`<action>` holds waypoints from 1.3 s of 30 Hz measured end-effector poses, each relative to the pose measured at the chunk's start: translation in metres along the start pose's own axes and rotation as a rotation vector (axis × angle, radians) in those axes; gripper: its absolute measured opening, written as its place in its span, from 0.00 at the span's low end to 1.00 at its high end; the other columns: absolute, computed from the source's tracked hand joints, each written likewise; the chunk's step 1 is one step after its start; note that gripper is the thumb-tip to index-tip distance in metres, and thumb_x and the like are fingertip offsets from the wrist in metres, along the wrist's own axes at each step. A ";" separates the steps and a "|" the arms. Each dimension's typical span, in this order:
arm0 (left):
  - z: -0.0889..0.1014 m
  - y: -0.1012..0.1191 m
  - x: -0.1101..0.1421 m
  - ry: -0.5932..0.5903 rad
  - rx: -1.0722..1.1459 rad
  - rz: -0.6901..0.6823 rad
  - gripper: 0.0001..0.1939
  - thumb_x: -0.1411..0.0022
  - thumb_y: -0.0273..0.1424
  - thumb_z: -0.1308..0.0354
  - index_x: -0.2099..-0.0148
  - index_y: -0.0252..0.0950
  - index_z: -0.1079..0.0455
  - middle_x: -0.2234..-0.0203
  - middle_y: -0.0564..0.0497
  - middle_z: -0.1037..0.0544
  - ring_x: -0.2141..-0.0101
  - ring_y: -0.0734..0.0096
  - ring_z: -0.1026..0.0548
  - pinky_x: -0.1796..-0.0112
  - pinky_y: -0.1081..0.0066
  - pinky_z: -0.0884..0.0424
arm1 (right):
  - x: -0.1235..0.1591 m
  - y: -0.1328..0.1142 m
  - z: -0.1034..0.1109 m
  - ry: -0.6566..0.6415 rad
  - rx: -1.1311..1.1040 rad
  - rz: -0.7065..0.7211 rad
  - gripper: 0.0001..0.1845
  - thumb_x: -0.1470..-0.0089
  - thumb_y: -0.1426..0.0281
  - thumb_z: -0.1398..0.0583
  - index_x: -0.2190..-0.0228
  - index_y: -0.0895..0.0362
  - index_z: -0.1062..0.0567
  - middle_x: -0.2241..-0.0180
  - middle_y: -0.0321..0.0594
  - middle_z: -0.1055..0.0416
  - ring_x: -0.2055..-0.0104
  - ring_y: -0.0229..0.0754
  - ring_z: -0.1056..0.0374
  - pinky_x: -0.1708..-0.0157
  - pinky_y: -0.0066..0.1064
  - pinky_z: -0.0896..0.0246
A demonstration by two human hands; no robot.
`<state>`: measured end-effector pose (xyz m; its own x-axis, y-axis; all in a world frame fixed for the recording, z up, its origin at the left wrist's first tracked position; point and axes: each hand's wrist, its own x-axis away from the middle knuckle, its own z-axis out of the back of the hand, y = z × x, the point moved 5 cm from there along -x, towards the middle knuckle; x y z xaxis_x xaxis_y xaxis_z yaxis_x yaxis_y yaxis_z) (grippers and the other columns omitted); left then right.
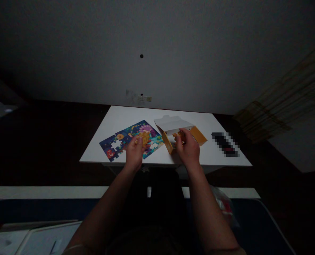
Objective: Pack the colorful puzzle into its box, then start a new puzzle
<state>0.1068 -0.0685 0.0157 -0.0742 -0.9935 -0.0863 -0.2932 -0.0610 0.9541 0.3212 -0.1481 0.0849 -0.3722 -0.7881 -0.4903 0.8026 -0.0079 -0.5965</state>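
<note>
A colourful jigsaw puzzle (125, 140) lies on a small white table (120, 117), with a few gaps near its left side. My left hand (134, 153) rests on the puzzle's right part, fingers closed around an orange-brown piece (144, 137). My right hand (188, 146) reaches into an open orange box (200, 134) with a white lid flap (170, 123), fingers curled on a piece inside.
A dark pixelated object (225, 143) lies on the table's right end. A pale wall (157, 53) stands behind the table, dark floor on both sides. A long white ledge (40, 192) runs near me, with papers (19, 241) at bottom left.
</note>
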 end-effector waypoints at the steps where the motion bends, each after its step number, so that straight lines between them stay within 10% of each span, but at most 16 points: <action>1: -0.014 0.001 0.002 -0.065 -0.087 -0.046 0.15 0.25 0.45 0.50 0.45 0.47 0.32 0.50 0.45 0.20 0.53 0.55 0.18 0.55 0.52 0.19 | -0.002 0.011 0.002 -0.021 0.043 -0.012 0.20 0.33 0.63 0.47 0.44 0.55 0.27 0.49 0.49 0.22 0.52 0.52 0.24 0.50 0.45 0.30; 9: -0.140 0.010 0.002 -0.484 -0.514 -0.555 0.19 0.28 0.26 0.51 0.40 0.41 0.29 0.46 0.43 0.25 0.42 0.60 0.28 0.38 0.56 0.31 | -0.011 0.055 -0.001 -0.014 0.041 -0.005 0.21 0.34 0.65 0.52 0.48 0.56 0.26 0.49 0.56 0.23 0.48 0.57 0.27 0.47 0.51 0.32; 14: -0.163 0.001 -0.002 -0.547 -0.641 -0.581 0.22 0.32 0.25 0.47 0.38 0.37 0.30 0.43 0.39 0.26 0.42 0.54 0.28 0.38 0.53 0.33 | -0.007 0.052 0.020 0.227 0.058 0.078 0.18 0.36 0.66 0.50 0.50 0.56 0.27 0.49 0.57 0.27 0.43 0.57 0.32 0.43 0.55 0.35; 19: -0.107 0.012 0.019 -0.549 -0.819 -0.667 0.28 0.33 0.37 0.40 0.33 0.41 0.34 0.35 0.40 0.32 0.32 0.51 0.38 0.32 0.51 0.41 | 0.029 0.023 0.022 0.422 -0.024 0.272 0.13 0.38 0.70 0.44 0.52 0.54 0.28 0.54 0.51 0.26 0.48 0.54 0.30 0.46 0.53 0.32; 23: -0.004 0.026 0.027 -0.388 -0.989 -0.625 0.22 0.30 0.37 0.44 0.35 0.47 0.32 0.39 0.44 0.27 0.34 0.52 0.34 0.34 0.47 0.38 | 0.064 -0.023 -0.028 0.021 -0.070 0.415 0.14 0.38 0.74 0.44 0.52 0.54 0.26 0.55 0.49 0.23 0.50 0.52 0.27 0.47 0.48 0.31; 28: 0.101 0.043 0.016 -0.211 -1.253 -0.556 0.26 0.30 0.40 0.45 0.33 0.44 0.33 0.34 0.43 0.30 0.32 0.48 0.37 0.34 0.42 0.39 | 0.094 -0.081 -0.104 -0.410 0.048 0.404 0.29 0.33 0.66 0.45 0.34 0.58 0.34 0.31 0.52 0.37 0.30 0.56 0.42 0.35 0.51 0.40; 39: 0.100 0.021 0.019 -0.354 -1.525 -0.394 0.27 0.25 0.41 0.55 0.28 0.44 0.37 0.29 0.46 0.38 0.30 0.50 0.40 0.32 0.46 0.44 | 0.072 -0.094 -0.142 -0.606 0.218 0.471 0.37 0.32 0.50 0.47 0.29 0.54 0.40 0.27 0.47 0.47 0.24 0.55 0.53 0.28 0.54 0.55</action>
<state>0.0042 -0.0793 0.0059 -0.4955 -0.8362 -0.2350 0.8104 -0.5424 0.2213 0.1531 -0.1169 0.0156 0.2966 -0.9356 -0.1918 0.9088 0.3382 -0.2445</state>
